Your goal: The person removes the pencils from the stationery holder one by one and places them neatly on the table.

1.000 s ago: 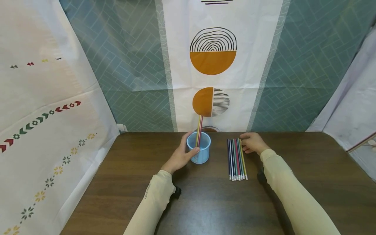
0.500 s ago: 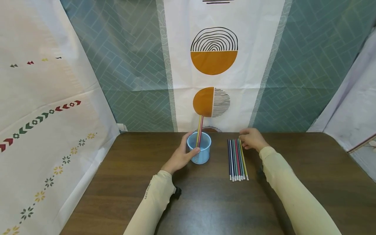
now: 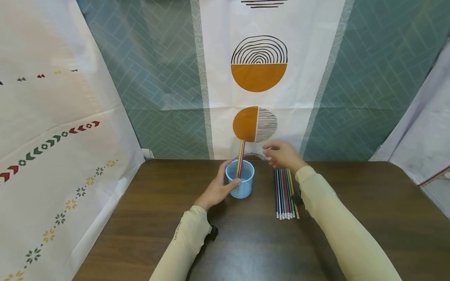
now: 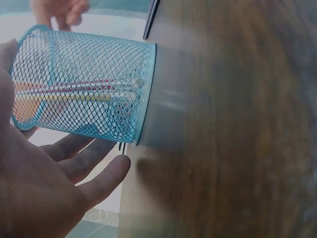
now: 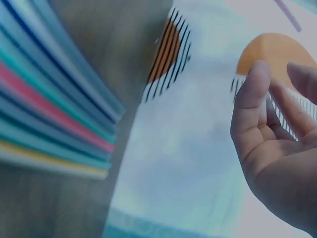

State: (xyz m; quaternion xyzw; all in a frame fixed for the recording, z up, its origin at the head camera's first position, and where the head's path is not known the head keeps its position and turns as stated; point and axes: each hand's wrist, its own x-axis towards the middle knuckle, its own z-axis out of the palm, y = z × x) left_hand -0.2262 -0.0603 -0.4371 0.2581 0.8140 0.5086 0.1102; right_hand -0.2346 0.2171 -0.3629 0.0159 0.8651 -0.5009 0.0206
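Observation:
A light blue mesh pencil cup [image 3: 242, 189] stands upright on the table. A yellow pencil [image 3: 240, 158] and a red pencil [image 4: 94, 88] lean in it, their tops above the rim. My left hand [image 3: 216, 190] holds the cup from its left, thumb at the near side and fingers round the far side. To the cup's right, several pencils [image 3: 285, 195] lie side by side, eraser ends towards me. My right hand [image 3: 284, 155] hovers over their far ends, fingers loosely bent. In the right wrist view a gap shows between thumb and fingers, holding nothing.
The brown wooden table [image 3: 158, 226] ends just behind the cup and pencils. A green and white patterned cloth [image 3: 168, 128] hangs behind it. White cloth [image 3: 70, 187] with printed motifs hangs along the left side.
My right hand has risen from the right end of the pencil row and moved left towards the cup. The left hand stays on the cup. The head view has shifted slightly.

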